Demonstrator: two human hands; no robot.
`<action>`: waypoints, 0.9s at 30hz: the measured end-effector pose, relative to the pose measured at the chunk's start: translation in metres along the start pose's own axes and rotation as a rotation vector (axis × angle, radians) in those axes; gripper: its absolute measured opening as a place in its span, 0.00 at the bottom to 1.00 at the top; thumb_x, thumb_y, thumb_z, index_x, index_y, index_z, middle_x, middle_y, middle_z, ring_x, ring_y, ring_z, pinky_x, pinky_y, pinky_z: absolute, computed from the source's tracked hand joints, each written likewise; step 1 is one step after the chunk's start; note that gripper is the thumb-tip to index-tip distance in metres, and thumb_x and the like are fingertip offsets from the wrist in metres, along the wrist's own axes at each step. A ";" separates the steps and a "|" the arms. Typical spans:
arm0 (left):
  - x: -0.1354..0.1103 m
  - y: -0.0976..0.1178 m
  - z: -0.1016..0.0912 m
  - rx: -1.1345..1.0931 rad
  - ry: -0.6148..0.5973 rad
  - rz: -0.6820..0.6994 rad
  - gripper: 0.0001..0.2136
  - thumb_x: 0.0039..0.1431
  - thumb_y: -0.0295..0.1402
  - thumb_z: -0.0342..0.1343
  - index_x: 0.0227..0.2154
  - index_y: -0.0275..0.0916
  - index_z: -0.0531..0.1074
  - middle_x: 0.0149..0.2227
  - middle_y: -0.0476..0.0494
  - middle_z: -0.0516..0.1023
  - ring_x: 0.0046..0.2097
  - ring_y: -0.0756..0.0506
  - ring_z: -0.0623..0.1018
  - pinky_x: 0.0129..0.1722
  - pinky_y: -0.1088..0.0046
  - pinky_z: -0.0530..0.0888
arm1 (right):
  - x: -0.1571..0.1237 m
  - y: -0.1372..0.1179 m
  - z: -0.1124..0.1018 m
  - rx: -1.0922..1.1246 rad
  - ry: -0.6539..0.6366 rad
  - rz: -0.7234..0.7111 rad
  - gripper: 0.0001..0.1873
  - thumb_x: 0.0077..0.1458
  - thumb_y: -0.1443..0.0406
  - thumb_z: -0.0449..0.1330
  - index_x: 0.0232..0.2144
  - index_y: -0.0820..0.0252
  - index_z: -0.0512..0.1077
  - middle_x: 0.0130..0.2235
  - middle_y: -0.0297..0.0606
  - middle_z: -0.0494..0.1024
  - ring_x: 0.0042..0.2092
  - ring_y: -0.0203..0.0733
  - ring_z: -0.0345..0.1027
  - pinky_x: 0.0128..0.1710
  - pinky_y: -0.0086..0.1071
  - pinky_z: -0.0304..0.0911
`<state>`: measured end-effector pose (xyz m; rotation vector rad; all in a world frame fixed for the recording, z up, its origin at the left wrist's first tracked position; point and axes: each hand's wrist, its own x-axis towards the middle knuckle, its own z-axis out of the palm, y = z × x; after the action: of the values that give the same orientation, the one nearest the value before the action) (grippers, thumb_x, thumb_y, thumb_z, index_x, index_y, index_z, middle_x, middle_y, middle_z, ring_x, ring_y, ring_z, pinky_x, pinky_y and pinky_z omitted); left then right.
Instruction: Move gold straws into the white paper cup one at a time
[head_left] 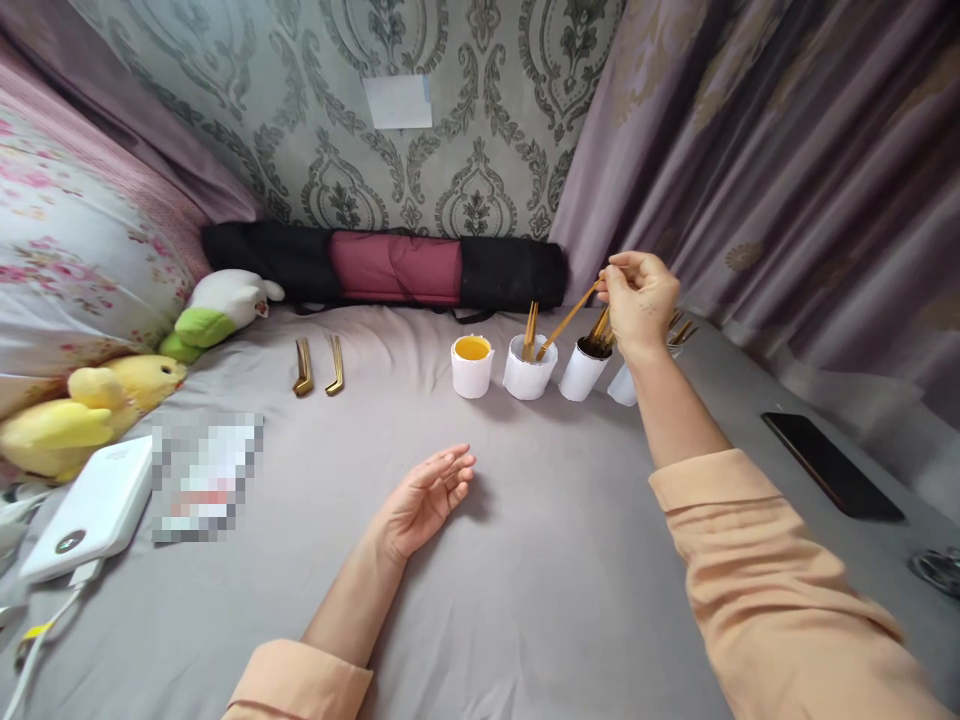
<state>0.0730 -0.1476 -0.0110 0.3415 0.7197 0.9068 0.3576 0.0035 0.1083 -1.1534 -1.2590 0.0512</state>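
My right hand (639,298) is raised over a row of white cups and pinches the top of a thin golden stick (568,320) whose lower end dips into the middle cup (529,368), which holds other golden pieces. The left cup (472,366) has a yellow inside. Another cup (583,370) to the right holds more golden sticks, and a further cup (623,384) is partly hidden behind my wrist. My left hand (424,500) rests on the grey sheet (525,560), palm up, fingers loosely apart, holding nothing.
Two golden bent utensils (319,366) lie left of the cups. A black and maroon long bag (390,266) lies along the wall. Plush toys (112,385), a white power bank (94,510) and a blurred packet sit at left. A dark phone (831,464) lies at right.
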 end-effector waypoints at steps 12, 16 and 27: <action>0.000 0.000 -0.001 0.002 0.002 -0.003 0.11 0.51 0.26 0.55 0.40 0.31 0.71 0.37 0.40 0.75 0.35 0.51 0.74 0.35 0.76 0.73 | -0.001 0.007 0.012 0.074 -0.183 0.146 0.05 0.47 0.68 0.55 0.30 0.60 0.68 0.27 0.32 0.73 0.26 0.31 0.68 0.25 0.26 0.67; 0.000 0.000 -0.001 0.004 -0.008 0.002 0.11 0.51 0.26 0.55 0.40 0.32 0.71 0.37 0.40 0.75 0.35 0.51 0.75 0.35 0.77 0.73 | -0.001 0.011 0.018 0.079 -0.234 0.218 0.05 0.46 0.70 0.55 0.29 0.61 0.69 0.25 0.32 0.73 0.25 0.30 0.68 0.24 0.25 0.66; 0.000 0.000 -0.001 0.005 -0.003 0.000 0.11 0.51 0.26 0.55 0.40 0.32 0.71 0.37 0.40 0.75 0.35 0.51 0.74 0.35 0.77 0.73 | -0.005 0.020 0.030 0.054 -0.331 0.248 0.06 0.44 0.72 0.55 0.28 0.62 0.69 0.24 0.32 0.72 0.24 0.30 0.67 0.24 0.24 0.66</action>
<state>0.0726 -0.1476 -0.0114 0.3470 0.7196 0.9049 0.3437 0.0291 0.0870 -1.2834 -1.3851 0.4746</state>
